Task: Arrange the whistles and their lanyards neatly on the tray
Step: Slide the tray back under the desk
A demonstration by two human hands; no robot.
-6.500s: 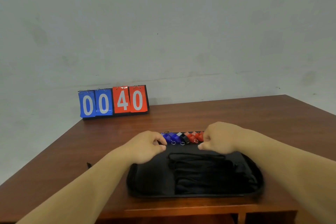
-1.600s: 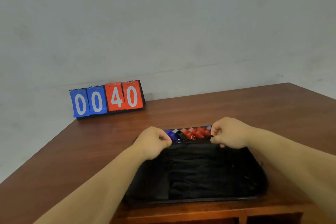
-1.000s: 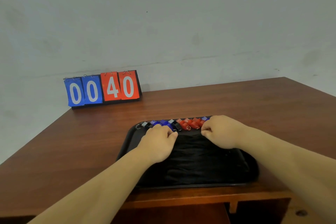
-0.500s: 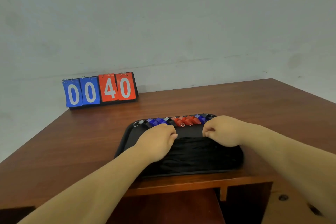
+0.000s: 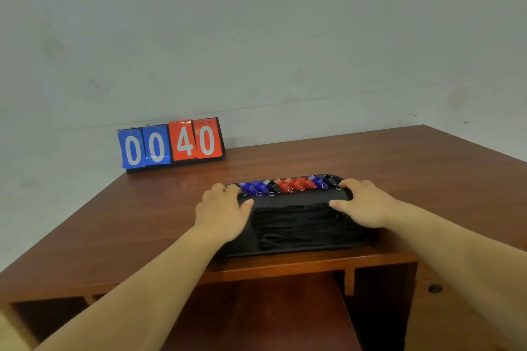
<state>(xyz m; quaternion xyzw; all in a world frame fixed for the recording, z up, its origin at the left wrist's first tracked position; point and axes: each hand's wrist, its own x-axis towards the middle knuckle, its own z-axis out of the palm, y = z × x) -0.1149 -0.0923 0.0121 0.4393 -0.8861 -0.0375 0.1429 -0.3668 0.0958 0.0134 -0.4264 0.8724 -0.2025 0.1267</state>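
With my left hand (image 5: pixel 221 212) and right hand (image 5: pixel 363 202) open and flat on the black plastic tray (image 5: pixel 288 199), I should nudge the red, blue and black plastic whistles (image 5: pixel 285 186) straight without disturbing the bundled black cord lanyards (image 5: pixel 302 225).

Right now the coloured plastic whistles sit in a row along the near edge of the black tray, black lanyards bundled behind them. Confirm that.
Wrong edge. In the head view the coloured plastic whistles line the far edge of the black tray; the black lanyards lie bundled nearer the person.

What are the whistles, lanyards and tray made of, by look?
Whistles: likely moulded plastic, glossy blue, red and black shells, with small metal split rings. Lanyards: black woven cord, matte and bunched in soft folds. Tray: black, smooth with a raised rim, probably plastic; too dark to be sure.
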